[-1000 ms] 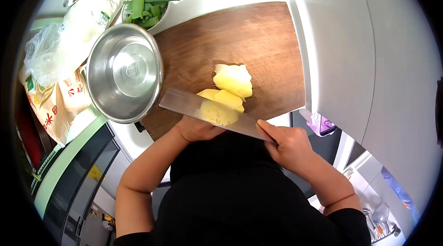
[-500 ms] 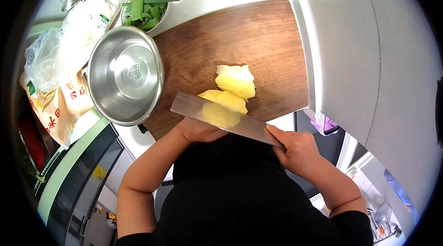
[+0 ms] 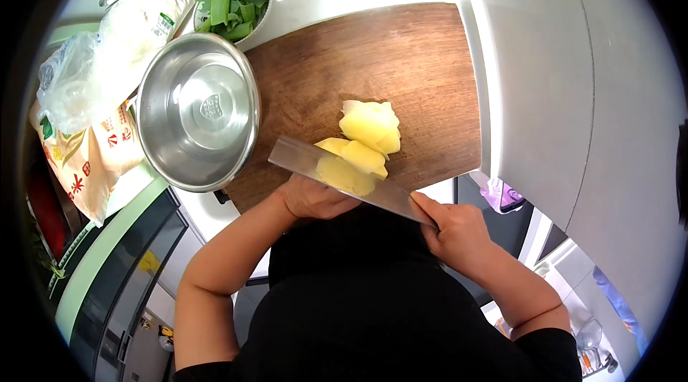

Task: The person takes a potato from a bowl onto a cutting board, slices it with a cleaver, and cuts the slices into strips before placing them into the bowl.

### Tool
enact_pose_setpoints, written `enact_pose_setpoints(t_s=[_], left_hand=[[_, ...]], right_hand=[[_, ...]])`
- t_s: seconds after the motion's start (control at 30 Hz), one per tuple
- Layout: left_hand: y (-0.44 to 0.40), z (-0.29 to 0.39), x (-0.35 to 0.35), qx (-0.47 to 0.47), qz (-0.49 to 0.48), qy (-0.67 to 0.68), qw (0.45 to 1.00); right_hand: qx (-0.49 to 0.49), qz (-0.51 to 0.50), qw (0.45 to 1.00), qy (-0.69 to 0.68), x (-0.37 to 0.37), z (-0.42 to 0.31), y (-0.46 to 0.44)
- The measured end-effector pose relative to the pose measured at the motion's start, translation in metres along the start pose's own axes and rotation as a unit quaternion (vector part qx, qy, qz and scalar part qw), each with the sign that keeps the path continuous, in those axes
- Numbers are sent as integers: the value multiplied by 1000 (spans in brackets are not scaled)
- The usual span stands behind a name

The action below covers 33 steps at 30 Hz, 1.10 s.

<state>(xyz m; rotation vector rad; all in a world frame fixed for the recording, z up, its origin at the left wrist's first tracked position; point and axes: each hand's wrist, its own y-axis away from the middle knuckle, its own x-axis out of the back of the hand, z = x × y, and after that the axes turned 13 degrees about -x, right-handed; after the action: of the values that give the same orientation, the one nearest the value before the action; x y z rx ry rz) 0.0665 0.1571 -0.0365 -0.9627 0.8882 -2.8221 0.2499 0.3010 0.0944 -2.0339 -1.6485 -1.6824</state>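
Just beyond the knife [image 3: 387, 196], yellow slices [image 3: 365, 158] lie on the cutting board [image 3: 423, 67], long axis roughly parallel to its blade; left hand [image 3: 319, 198] nearer, hold unclear; right hand [image 3: 459, 235] grasps the handle.

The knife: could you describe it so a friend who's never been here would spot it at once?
Find the brown wooden board in the picture's upper middle. Near its lower edge, the right hand grips the knife, its blade slanting up to the left. Unlike the rounded yellow slices beside it, it is one broad, flat length of grey metal.
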Motion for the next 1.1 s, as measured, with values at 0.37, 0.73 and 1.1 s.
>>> enact_pose_setpoints(t_s=[0.37, 0.73, 1.1], left_hand=[[-9, 5, 6, -57, 17, -138, 989], [-12, 7, 3, -113, 22, -190, 975], [-12, 6, 0, -118, 62, -195, 972]], right_hand=[[-40, -4, 999, 6, -17, -3, -19], [-54, 9, 999, 3, -44, 0, -49], [-73, -8, 988, -136, -18, 0, -45]])
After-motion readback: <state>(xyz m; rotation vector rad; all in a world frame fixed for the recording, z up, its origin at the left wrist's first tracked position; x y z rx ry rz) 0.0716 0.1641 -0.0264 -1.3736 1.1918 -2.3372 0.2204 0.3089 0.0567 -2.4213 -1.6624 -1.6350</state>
